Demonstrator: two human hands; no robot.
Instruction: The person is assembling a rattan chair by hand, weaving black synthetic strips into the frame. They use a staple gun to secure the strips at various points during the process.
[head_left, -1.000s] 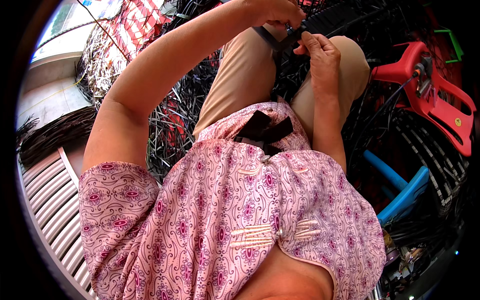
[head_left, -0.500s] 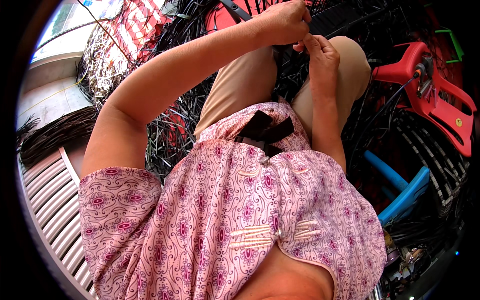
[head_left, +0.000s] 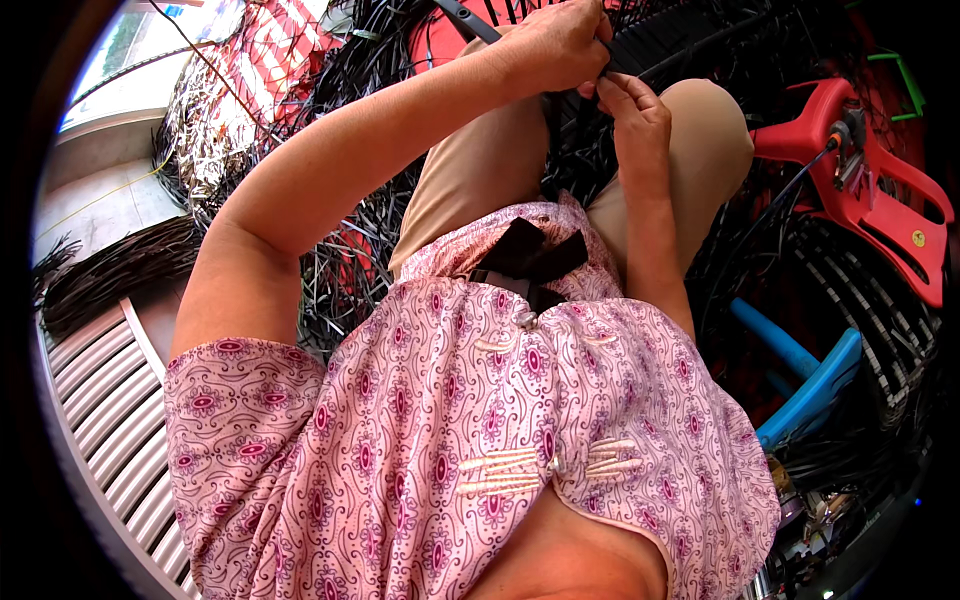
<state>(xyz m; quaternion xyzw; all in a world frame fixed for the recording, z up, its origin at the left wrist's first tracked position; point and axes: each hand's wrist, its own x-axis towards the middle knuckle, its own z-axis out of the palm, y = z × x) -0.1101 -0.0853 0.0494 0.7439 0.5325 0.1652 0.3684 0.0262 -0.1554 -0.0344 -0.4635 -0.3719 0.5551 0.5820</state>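
Both of my hands meet over my knees, near the top of the head view. My left hand (head_left: 562, 48) is closed, its knuckles turned up and its fingertips mostly hidden. Just to its right and slightly nearer, my right hand (head_left: 638, 108) pinches with thumb and forefinger. A short bit of thin black plastic strip (head_left: 606, 70) shows between the two hands, gripped from both sides. Beyond them lies a dark piece of flat black strips (head_left: 665, 38), partly covered by my left hand and arm.
Loose black strips (head_left: 330, 270) are heaped at the left and around my legs. A red plastic chair (head_left: 830, 150) with tools on it stands at the right, and a blue plastic piece (head_left: 820, 385) lies below it. A slatted metal surface (head_left: 105, 400) is at the lower left.
My left hand has shifted slightly left and down. My right hand has dipped a little, and a dark bit of strip now shows between the hands.
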